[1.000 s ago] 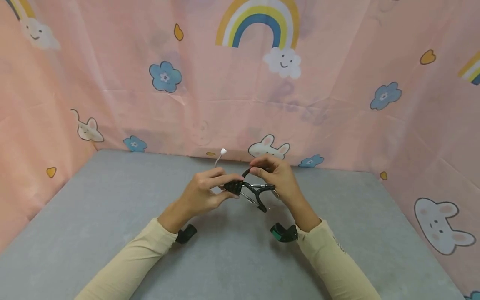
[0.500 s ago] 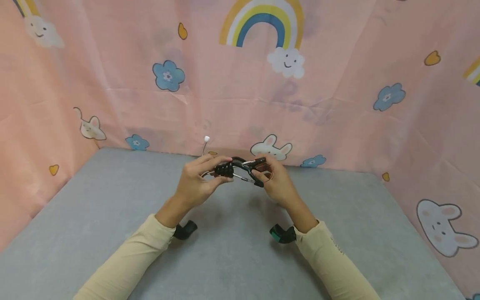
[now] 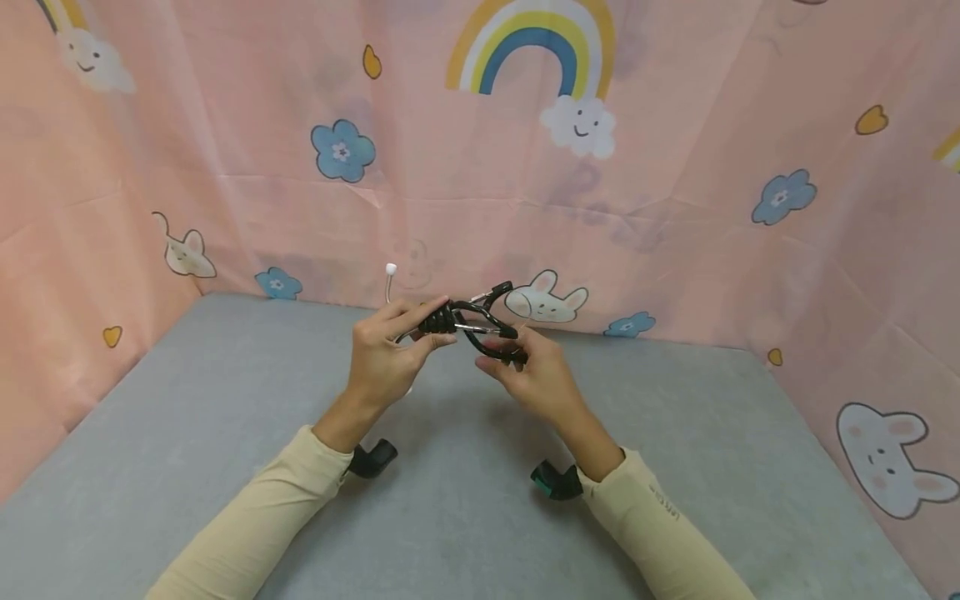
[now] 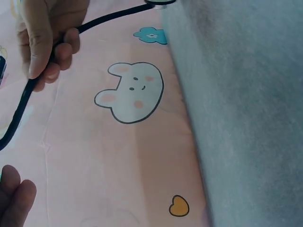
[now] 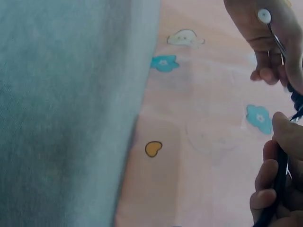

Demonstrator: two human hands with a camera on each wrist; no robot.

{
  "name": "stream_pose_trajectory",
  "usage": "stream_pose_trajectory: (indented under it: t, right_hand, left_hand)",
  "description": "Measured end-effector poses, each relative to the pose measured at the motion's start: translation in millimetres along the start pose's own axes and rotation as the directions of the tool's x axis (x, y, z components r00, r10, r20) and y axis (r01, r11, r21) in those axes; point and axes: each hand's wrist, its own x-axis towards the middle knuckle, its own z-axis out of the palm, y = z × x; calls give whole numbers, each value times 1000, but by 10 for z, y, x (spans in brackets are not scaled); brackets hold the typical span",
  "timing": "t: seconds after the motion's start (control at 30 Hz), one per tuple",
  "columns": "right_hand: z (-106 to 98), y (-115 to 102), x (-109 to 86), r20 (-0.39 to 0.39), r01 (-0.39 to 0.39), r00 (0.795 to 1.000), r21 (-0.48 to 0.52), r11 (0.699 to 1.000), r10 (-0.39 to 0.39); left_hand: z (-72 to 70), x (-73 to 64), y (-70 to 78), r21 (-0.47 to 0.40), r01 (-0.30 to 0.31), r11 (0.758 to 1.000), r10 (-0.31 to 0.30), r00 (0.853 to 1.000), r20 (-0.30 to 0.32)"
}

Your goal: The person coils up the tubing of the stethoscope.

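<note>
A stethoscope (image 3: 438, 319) with black tubing is held above the table between both hands. Its tubing is bunched in several coils, which my left hand (image 3: 382, 354) pinches between thumb and fingers. A white ear tip (image 3: 391, 269) on a thin metal tube sticks up behind that hand. To the right, my right hand (image 3: 543, 379) grips a loose stretch of the tubing. The right wrist view shows its fingers curled round the black tube (image 5: 281, 175). At the top of the left wrist view, a metal-rimmed round end (image 4: 161, 4), likely the chest piece, is partly cut off.
A grey table (image 3: 465, 517) lies beneath the hands. A pink curtain (image 3: 675, 100) printed with rainbows, rabbits and flowers stands behind it and along the sides. Black wrist-worn devices (image 3: 372, 459) show beneath both sleeves.
The coiled stethoscope has moved up and left with my left hand. My right hand has come lower, bringing the tubing from above the coils to below them. The ear tip has shifted left.
</note>
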Motion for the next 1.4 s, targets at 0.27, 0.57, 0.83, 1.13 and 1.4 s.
stream_pose_trajectory:
  t: [0.27,0.57,0.83,1.13,1.4]
  right_hand:
    - [59,-63,-40,-53,203,977,-49,978,-205]
    - [69,-135,-70,-55,320,944,-75,944,-325]
    - [83,-179,-89,-53,373,925,-57,926,-376]
    - [144,-218,-107,-28,410,909,-108,906,-415]
    - [100,-245,-125,-31,399,911,-181,899,-411]
  left_hand:
    - [-7,-3,-24,99,9,995,-6,1000,-27]
    - [8,-15,-42,181,44,982,-37,999,-39]
    - [-16,11,-9,192,94,977,-86,995,-49]
    - [-33,26,-9,230,148,962,-141,989,-47]
    - [18,-40,-34,326,72,943,-81,997,12]
